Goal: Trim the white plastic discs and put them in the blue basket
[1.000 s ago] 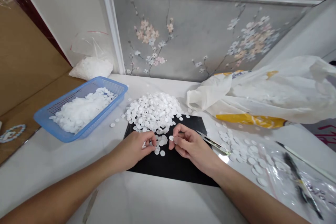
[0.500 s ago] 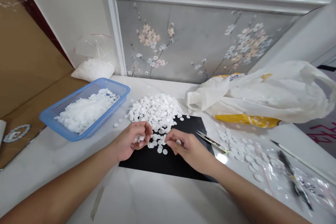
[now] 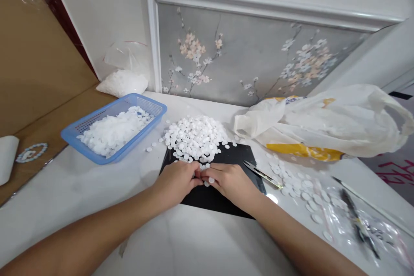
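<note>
A heap of small white round discs [image 3: 196, 137] lies at the far edge of a black mat [image 3: 223, 181] on the white table. My left hand [image 3: 176, 181] and my right hand [image 3: 228, 181] rest on the mat just below the heap. Their fingertips meet and are curled together over a few loose discs [image 3: 207, 180]. What the fingers pinch is too small to make out. A pair of thread snips [image 3: 261, 174] lies just right of my right hand.
A blue basket [image 3: 97, 155] holding white discs stands at the left, with a clear bag of discs [image 3: 123, 81] behind it. A white and yellow plastic bag [image 3: 323, 125] lies at the right. More loose discs [image 3: 300, 185] and plastic sleeves [image 3: 359, 220] lie at the right front. A framed flower picture [image 3: 252, 60] leans on the wall.
Both hands have drawn together until the fingertips touch over the loose discs. The camera has shifted so the scene sits further right and lower.
</note>
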Action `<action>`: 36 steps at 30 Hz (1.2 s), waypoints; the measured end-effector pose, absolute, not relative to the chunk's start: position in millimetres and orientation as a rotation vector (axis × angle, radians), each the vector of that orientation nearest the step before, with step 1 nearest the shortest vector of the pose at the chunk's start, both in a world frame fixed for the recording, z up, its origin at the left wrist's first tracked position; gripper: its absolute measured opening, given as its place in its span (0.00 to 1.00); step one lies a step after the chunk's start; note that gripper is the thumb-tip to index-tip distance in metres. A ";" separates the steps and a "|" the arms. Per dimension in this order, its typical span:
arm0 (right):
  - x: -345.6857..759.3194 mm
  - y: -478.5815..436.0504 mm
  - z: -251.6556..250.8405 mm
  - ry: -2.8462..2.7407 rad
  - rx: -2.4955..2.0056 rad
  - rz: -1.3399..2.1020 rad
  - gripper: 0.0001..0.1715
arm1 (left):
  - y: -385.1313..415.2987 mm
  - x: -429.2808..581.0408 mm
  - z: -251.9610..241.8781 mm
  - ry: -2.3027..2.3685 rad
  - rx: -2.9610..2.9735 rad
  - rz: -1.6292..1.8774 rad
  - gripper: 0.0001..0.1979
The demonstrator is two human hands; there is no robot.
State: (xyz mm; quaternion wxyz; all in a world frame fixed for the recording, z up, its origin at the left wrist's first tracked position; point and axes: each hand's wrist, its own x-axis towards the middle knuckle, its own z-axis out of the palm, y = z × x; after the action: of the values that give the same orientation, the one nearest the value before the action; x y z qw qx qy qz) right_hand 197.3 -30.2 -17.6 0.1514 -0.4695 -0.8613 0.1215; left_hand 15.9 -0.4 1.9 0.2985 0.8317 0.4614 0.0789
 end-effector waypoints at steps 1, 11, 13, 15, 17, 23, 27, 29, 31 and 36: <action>197.9 -30.0 -19.4 -2.514 -1.324 0.316 0.12 | 0.4 15.6 1.9 1.224 2.198 0.200 0.03; 198.9 -25.7 -20.0 -1.944 -1.434 0.833 0.06 | 19.8 2.0 16.2 0.960 1.609 0.271 0.06; 202.1 -26.3 -15.2 -1.734 -1.430 1.017 0.04 | 21.6 3.0 17.4 0.911 1.398 0.285 0.05; 206.4 -26.3 -12.4 -1.500 -1.340 1.297 0.06 | 22.0 4.8 16.7 0.908 1.330 0.307 0.05; 210.7 -25.0 -12.3 -1.279 -1.234 1.534 0.08 | 20.6 7.2 14.5 0.964 1.444 0.328 0.05; 214.8 -18.6 -15.6 -1.357 -1.308 1.438 0.26 | 9.1 15.1 1.8 1.136 2.160 0.313 0.05; 213.0 -21.4 -12.4 -1.844 -1.424 0.910 0.14 | 5.0 19.9 -5.6 1.092 2.423 0.265 0.04; 213.0 -23.4 -12.5 -2.093 -1.435 0.673 0.10 | 5.1 21.6 -7.4 1.079 2.494 0.225 0.05; 213.4 -24.6 -14.6 -2.277 -1.413 0.489 0.11 | 5.9 22.2 -7.5 1.081 2.515 0.212 0.06; 210.5 -25.5 -16.4 -2.211 -1.452 0.501 0.11 | 7.8 19.4 0.5 1.155 2.038 0.392 0.07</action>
State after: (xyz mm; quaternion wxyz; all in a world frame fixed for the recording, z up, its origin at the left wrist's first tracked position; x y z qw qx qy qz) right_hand 210.5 -25.5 -16.4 0.2228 -0.5258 -0.8006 0.1813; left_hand 19.4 7.8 0.5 0.3738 0.7958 0.4512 0.1531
